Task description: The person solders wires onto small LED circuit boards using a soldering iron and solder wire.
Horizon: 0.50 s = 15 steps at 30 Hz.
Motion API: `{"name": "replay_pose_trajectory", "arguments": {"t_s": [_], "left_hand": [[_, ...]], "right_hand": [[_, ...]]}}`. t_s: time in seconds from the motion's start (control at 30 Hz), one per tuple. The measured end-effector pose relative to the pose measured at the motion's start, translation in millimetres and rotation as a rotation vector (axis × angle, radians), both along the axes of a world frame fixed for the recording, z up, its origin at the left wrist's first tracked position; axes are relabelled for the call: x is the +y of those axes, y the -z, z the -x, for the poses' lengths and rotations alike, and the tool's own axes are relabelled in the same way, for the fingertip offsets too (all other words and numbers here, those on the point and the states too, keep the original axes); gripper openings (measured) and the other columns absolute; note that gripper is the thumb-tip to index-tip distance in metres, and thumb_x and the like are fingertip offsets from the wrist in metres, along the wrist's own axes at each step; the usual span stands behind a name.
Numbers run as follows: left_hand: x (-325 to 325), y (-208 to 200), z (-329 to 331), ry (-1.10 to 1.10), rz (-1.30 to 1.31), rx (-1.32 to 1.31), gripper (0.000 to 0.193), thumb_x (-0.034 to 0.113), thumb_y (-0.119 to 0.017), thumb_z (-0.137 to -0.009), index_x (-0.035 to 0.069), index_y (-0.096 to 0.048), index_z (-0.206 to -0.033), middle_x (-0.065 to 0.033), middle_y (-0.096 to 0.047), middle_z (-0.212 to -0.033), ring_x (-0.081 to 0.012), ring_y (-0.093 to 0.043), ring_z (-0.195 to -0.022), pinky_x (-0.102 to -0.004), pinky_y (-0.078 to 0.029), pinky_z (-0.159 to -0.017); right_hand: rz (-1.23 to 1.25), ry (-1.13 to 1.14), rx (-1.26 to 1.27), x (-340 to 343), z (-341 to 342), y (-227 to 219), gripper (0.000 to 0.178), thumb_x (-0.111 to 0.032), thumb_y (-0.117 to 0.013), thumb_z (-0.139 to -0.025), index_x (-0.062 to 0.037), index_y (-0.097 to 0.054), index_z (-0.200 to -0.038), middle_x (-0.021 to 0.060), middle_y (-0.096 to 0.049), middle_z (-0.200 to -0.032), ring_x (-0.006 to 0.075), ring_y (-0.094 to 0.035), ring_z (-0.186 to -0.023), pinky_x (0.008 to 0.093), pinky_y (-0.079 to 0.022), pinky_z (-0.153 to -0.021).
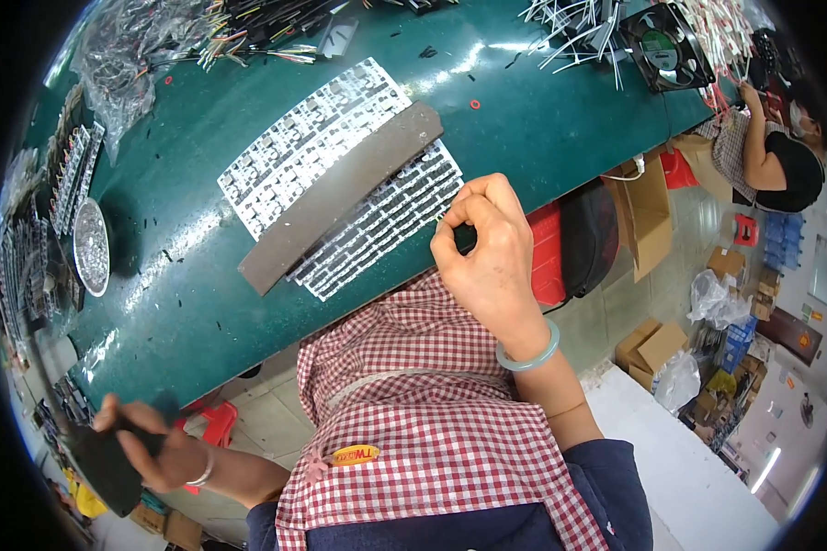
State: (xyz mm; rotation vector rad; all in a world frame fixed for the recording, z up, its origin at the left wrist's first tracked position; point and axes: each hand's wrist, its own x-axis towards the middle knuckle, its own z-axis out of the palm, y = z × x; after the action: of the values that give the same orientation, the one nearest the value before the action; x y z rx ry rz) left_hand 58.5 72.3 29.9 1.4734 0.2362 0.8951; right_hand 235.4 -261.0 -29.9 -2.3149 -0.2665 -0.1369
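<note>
My right hand (487, 253) hovers at the near edge of the green table (542, 138), thumb and forefinger pinched together next to a sheet of small silvery metal parts (340, 147); whether a tiny part sits in the pinch is too small to tell. A long brown strip (340, 193) lies diagonally across that sheet. My left hand (147, 445) is low at the left, below the table edge, gripping a dark flat object (106, 468). A red-checked apron (423, 404) covers my front.
A round metal dish (90, 246) and more part sheets (73, 174) lie at the left. Wire bundles (248, 37), white cable ties (570, 32) and a black fan (666, 46) sit at the far side. Another person (772, 156) works at the right. Cardboard boxes (648, 349) stand on the floor.
</note>
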Motion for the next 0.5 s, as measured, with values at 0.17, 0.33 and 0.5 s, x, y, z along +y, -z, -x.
{"name": "replay_pose_trajectory", "arguments": {"t_s": [0.17,0.33,0.5], "left_hand": [[37.0,13.8,-7.4,-0.649,-0.365,0.658,0.019,0.009,-0.072,-0.085,-0.001,-0.071,-0.100,-0.0008,-0.058,-0.069,-0.0068,-0.047,-0.055,-0.0224,-0.033,-0.049],[57.1,-15.3,22.9,-0.578,-0.563,0.574,0.022,0.006,-0.066,-0.087,-0.002,-0.070,-0.107,-0.0027,-0.058,-0.072,-0.0087,-0.048,-0.057,-0.0220,-0.037,-0.053],[114.4,-112.8,64.9,-0.586,-0.802,0.295,0.029,-0.007,-0.053,-0.090,-0.009,-0.062,-0.117,-0.0169,-0.065,-0.106,-0.0142,-0.051,-0.062,-0.0209,-0.042,-0.058]], "right_hand": [[-0.004,0.012,0.015,-0.7,-0.1,1.0,0.012,0.006,-0.065,-0.067,0.0003,-0.054,-0.067,0.0101,-0.054,-0.089,0.0273,-0.056,-0.082,0.0372,-0.048,-0.066],[0.001,0.000,-0.008,-0.9,0.7,2.5,0.012,0.006,-0.065,-0.067,0.0003,-0.054,-0.067,0.0103,-0.054,-0.089,0.0276,-0.057,-0.083,0.0376,-0.048,-0.066],[-0.043,0.010,0.004,-0.2,1.0,2.9,0.012,0.006,-0.064,-0.067,0.0003,-0.054,-0.067,0.0106,-0.054,-0.088,0.0276,-0.057,-0.082,0.0372,-0.048,-0.066]]}}
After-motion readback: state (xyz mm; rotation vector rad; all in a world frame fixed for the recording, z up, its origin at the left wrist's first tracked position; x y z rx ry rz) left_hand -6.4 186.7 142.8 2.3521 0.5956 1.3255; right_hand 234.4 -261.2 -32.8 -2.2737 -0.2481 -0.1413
